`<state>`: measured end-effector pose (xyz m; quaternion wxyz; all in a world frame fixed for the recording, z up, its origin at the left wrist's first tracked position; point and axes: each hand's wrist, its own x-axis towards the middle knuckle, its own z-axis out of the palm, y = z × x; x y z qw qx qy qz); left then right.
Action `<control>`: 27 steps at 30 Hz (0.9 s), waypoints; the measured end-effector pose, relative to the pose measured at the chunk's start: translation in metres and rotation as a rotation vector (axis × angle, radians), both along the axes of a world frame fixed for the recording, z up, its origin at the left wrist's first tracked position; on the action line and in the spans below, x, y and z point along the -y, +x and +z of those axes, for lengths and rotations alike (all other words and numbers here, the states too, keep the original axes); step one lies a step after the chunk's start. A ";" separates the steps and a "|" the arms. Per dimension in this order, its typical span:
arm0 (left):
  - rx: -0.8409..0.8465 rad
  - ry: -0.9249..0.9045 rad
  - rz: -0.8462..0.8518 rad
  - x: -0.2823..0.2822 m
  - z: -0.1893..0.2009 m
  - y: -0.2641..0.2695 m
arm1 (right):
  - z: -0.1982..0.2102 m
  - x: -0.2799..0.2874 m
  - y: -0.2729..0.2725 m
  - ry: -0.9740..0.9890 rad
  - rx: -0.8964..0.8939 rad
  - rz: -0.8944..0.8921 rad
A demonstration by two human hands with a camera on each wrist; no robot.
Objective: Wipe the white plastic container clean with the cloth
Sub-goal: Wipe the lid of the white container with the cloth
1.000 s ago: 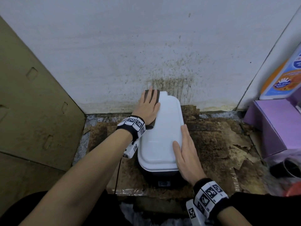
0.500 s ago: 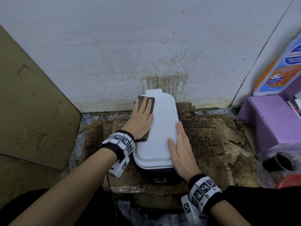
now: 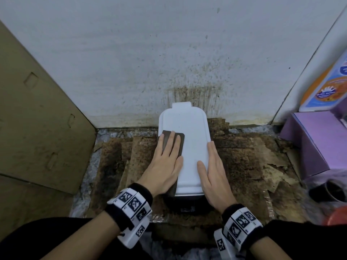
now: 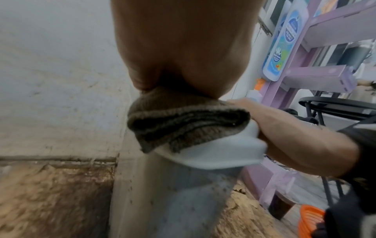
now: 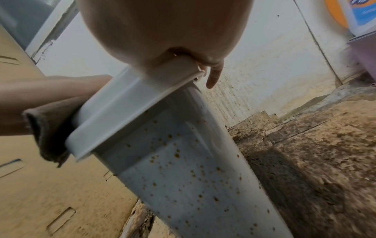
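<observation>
White plastic container [image 3: 189, 147], a tall rounded-rectangular bin with a flat lid and a small tab at its far end, stands on the floor against the stained wall, in the middle of the scene. Its lid top looks clean and smooth from the head view, apart from one or two tiny dark specks. The grey side wall below the lid [image 5: 183, 185] is dotted with many small brown spots, seen from the right wrist view.

Straight fingers [image 3: 170, 145] of the left hand [image 3: 165, 164] lie flat on a folded dark brown knitted cloth [image 3: 179, 145], pressing it onto the left half of the lid. The cloth's near end hangs over the lid's near left edge [image 4: 183, 125]. The left hand is open and flat, curled round nothing.

Fingers [image 3: 212, 154] of the right hand [image 3: 214, 175] are also straight, laid along the lid's right edge with the thumb resting on the lid top; one fingertip reaches down past the rim [image 5: 212, 78]. That hand is likewise flat and open, steadying the container.

Stained brown cardboard sheets [image 3: 253, 162] cover the floor around the container. A large tan cardboard panel [image 3: 37, 119] leans at the left. A purple box [image 3: 319, 139] sits at the right, with a blue and orange bottle [image 3: 330, 87] above it.
</observation>
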<state>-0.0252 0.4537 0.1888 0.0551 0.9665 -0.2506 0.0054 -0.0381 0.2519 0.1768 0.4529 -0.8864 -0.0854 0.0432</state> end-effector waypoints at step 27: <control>-0.220 -0.124 0.301 -0.001 0.032 0.106 | 0.007 0.001 -0.001 0.008 -0.031 0.022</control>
